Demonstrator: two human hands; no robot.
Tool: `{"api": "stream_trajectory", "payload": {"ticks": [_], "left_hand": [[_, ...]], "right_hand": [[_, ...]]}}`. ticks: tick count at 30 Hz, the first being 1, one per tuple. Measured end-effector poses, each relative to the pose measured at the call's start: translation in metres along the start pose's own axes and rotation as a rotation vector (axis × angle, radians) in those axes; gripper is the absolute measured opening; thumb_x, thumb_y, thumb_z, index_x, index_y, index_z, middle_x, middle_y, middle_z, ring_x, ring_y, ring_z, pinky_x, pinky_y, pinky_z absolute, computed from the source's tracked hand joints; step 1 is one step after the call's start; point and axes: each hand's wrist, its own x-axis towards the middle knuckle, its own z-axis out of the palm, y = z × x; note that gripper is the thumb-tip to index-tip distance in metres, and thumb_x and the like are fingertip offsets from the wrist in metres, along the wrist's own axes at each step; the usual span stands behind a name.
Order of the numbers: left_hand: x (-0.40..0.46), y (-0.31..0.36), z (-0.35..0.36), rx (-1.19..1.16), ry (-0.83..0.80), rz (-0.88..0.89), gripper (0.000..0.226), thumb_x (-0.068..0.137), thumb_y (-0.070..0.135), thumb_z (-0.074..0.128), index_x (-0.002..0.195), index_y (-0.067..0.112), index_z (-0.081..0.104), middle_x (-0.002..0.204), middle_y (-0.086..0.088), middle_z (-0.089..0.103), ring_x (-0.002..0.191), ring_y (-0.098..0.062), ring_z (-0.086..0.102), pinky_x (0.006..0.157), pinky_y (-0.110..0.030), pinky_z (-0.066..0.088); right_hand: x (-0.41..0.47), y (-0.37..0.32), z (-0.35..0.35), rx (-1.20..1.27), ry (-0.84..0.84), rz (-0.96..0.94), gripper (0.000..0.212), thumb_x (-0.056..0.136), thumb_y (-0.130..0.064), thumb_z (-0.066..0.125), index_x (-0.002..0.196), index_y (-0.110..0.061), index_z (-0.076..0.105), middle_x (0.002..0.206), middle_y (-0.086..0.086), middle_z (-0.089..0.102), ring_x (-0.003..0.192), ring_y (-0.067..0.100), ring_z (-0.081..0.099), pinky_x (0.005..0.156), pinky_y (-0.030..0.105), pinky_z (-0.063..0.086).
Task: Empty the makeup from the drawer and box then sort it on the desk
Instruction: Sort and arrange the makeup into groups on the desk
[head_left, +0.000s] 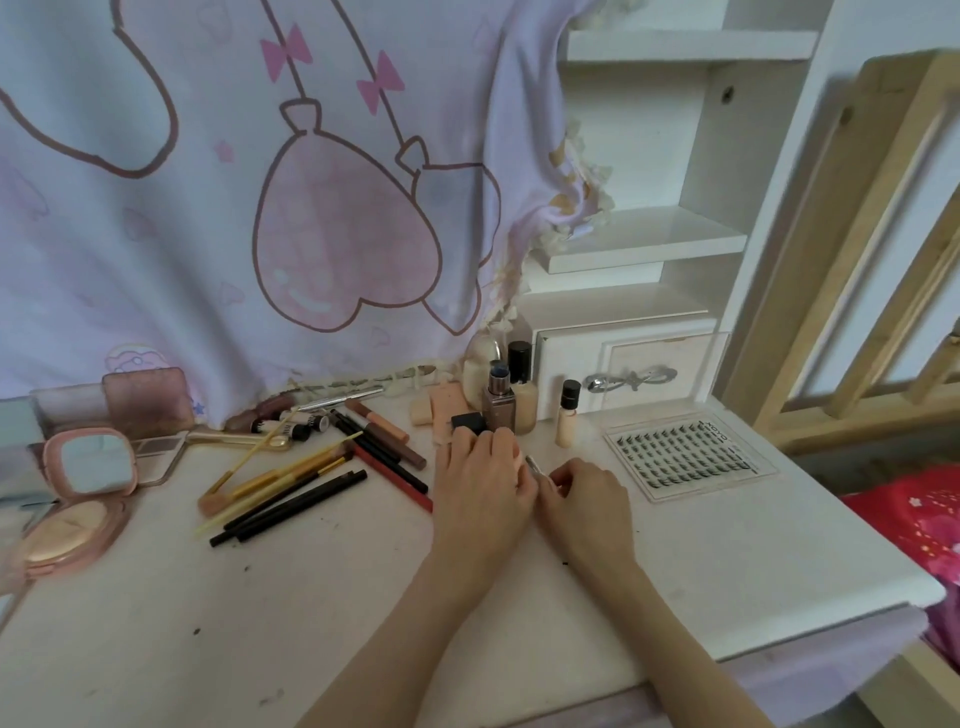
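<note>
Two bare forearms reach up from the bottom of the frame to the white desk (363, 597), where the hands meet just right of centre. The left hand (480, 483) lies knuckles-up with fingers curled over something small and pinkish — too hidden to name — while the right hand (584, 493) curls in beside it, pinching a thin silvery tool (533, 464) whose tip pokes out between the two; it looks light, stiff and slick, best nipped at mid-shaft rather than the point. To the right, the clear lash tray (685, 457) lies flat near the desk's edge: feather-light, its lashes fragile, so a lift by the plastic rim seems wisest. Left of the hands, pencils and brushes (291, 486) lie fanned in a loose pile — stiff, light, apt to roll, easily gathered in a bunch. At far left an open pink compact (78, 499) shows its mirror; the hinge and pressed powder are breakable, so close it and hold the shell. Just beyond the hands stand foundation bottles (519, 395), upright and close together, likely heavier, smooth and tippy — grasp each round the body. Behind them the white drawer (623, 364) with its silver bow handle sits shut in the right centre. A pink-printed cloth (260, 208) hangs across the upper left.
</note>
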Motion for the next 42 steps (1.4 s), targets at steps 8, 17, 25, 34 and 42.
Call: {"api": "stream_trajectory", "payload": {"ticks": [8,17,25,34,42], "left_hand": [[0.001,-0.010,0.018,0.146,-0.065,0.100,0.028,0.076,0.032,0.039,0.066,0.019,0.061,0.066,0.004,0.056,0.073,-0.020,0.052,0.068,-0.029,0.024],[-0.011,-0.022,0.001,-0.009,-0.086,0.251,0.026,0.085,0.029,0.044,0.081,0.021,0.068,0.087,0.009,0.063,0.099,-0.018,0.046,0.078,-0.031,0.027],[-0.022,-0.034,0.003,-0.049,-0.137,0.281,0.027,0.088,0.031,0.043,0.096,0.021,0.067,0.102,0.010,0.062,0.111,-0.018,0.044,0.083,-0.032,0.026],[-0.021,-0.039,0.009,-0.072,-0.057,0.292,0.026,0.086,0.034,0.046,0.088,0.022,0.069,0.097,0.009,0.066,0.103,-0.018,0.045,0.081,-0.030,0.026],[-0.021,-0.040,0.011,-0.024,-0.087,0.287,0.031,0.087,0.033,0.043,0.100,0.020,0.068,0.102,0.006,0.065,0.103,-0.019,0.043,0.080,-0.030,0.026]], "right_hand": [[-0.003,0.009,-0.004,0.106,-0.014,-0.080,0.023,0.091,-0.018,0.048,0.101,-0.019,0.069,0.101,0.001,0.066,0.096,0.022,0.053,0.083,0.032,0.040],[-0.015,0.009,-0.020,0.191,-0.151,-0.149,0.023,0.088,-0.023,0.052,0.102,-0.029,0.069,0.090,-0.019,0.063,0.103,0.012,0.049,0.094,0.032,0.037],[-0.018,0.011,-0.012,-0.074,-0.204,-0.349,0.065,0.075,-0.059,0.018,0.126,-0.038,0.052,0.127,-0.026,0.053,0.124,0.000,0.036,0.094,0.022,0.017],[-0.016,0.014,-0.010,-0.013,-0.138,-0.350,0.029,0.094,-0.043,0.047,0.119,-0.035,0.059,0.122,-0.020,0.058,0.120,0.003,0.042,0.088,0.017,0.018],[-0.016,0.014,-0.009,-0.013,-0.125,-0.321,0.031,0.093,-0.045,0.047,0.119,-0.033,0.061,0.123,-0.016,0.058,0.120,0.006,0.043,0.090,0.018,0.022]]}}
